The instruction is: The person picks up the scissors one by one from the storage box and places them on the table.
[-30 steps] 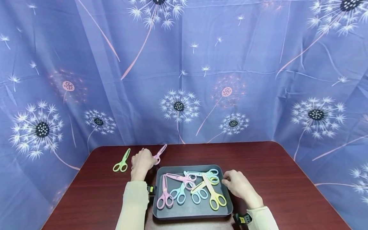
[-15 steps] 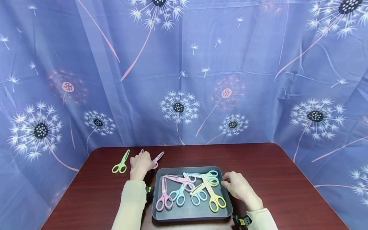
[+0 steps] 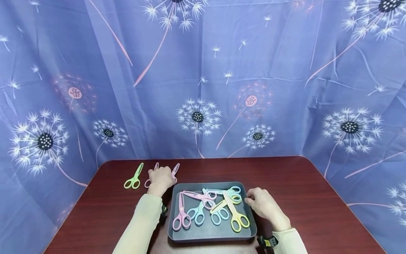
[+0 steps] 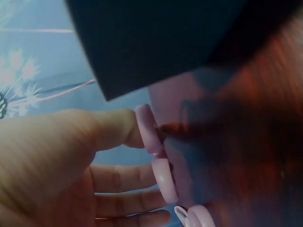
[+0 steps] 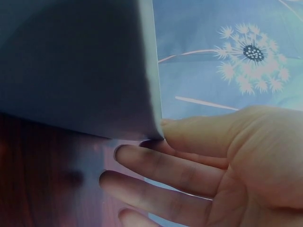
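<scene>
My left hand (image 3: 161,178) is over the handles of a pink pair of scissors (image 3: 175,170) on the table, left of the tray; the blades point away. The left wrist view shows thumb and fingers at its two finger rings (image 4: 164,180). Partly hidden behind the hand lies another pink pair of scissors (image 3: 147,183). At the right rim of the grey tray (image 3: 210,237), my right hand (image 3: 263,203) holds its edge, the thumb against the corner and a finger below it in the right wrist view.
Several pink, blue and yellow scissors lie crossed in the tray, among them a yellow pair (image 3: 235,215) and a pink pair (image 3: 182,213). Green scissors (image 3: 134,177) lie at the left on the dark wooden table (image 3: 301,187). A blue dandelion curtain (image 3: 203,88) hangs behind.
The pink scissors under my left hand have swung more upright and shifted slightly left. My left hand has moved right, uncovering more of the other pink pair. The right hand stays still.
</scene>
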Action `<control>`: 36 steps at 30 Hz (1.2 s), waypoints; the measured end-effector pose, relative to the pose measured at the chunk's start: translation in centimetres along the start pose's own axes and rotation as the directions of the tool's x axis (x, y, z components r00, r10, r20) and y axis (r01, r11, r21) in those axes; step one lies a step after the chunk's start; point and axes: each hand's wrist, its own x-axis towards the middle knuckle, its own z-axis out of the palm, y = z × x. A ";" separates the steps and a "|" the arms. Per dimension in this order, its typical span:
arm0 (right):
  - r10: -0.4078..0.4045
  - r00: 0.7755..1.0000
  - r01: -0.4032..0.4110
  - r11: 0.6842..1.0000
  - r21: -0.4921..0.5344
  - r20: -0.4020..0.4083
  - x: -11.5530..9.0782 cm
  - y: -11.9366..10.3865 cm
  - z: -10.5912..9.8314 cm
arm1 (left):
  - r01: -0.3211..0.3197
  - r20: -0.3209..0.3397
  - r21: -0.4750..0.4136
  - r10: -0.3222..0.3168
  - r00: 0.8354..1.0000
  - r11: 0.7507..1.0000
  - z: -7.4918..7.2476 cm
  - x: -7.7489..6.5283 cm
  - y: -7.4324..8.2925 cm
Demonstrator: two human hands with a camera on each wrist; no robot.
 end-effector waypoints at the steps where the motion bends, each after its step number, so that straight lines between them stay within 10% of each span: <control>1: -0.001 1.000 0.001 1.000 0.000 0.001 0.0 0.0 0.0 | -0.005 0.000 0.004 0.005 1.000 1.000 0.0 0.1 0.0; 36: -0.011 1.000 0.011 1.000 0.004 -0.003 0.0 -0.2 0.0 | 0.004 0.073 0.041 -0.007 0.997 0.999 1.2 0.5 -0.6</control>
